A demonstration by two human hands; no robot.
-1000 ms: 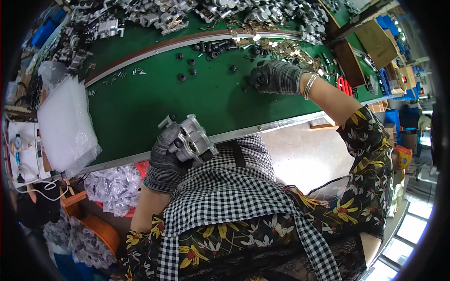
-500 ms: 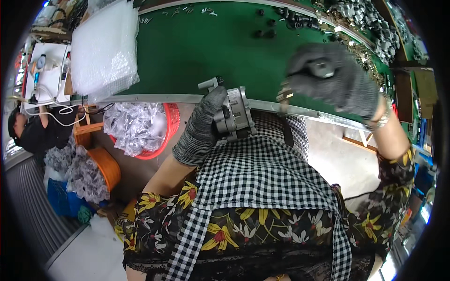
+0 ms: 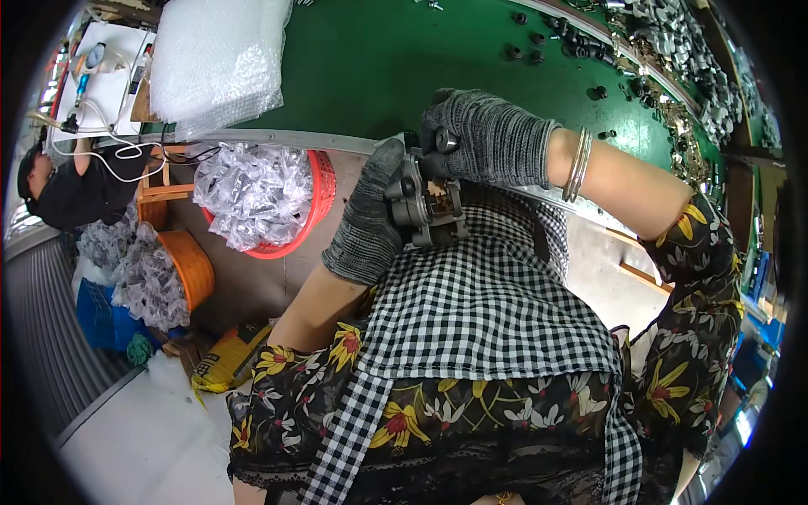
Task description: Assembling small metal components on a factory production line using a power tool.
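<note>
My left hand (image 3: 370, 215), in a grey knit glove, is wrapped round a grey cast-metal housing (image 3: 412, 209) held over my lap at the bench edge. A small brass-coloured piece (image 3: 438, 199) shows on the housing's right side. My right hand (image 3: 497, 139), gloved alike, is closed at the top of the housing. Among its fingers a small grey part with a round end (image 3: 447, 140) sticks out. The fingers cover most of this part, and I cannot tell whether it touches the housing.
On the green bench (image 3: 362, 76) lie bubble-wrap sheets (image 3: 215, 63) at left, with black fittings (image 3: 581, 46) and metal parts (image 3: 724, 114) at right. Below left stand a red basket (image 3: 324, 198) of bagged items and an orange tub (image 3: 195, 269). Another person (image 3: 97, 189) is at far left.
My right hand has come left from over the bench to the top of the housing, bringing the small grey part. My left hand still grips the housing, which has turned somewhat. The view has shifted slightly.
</note>
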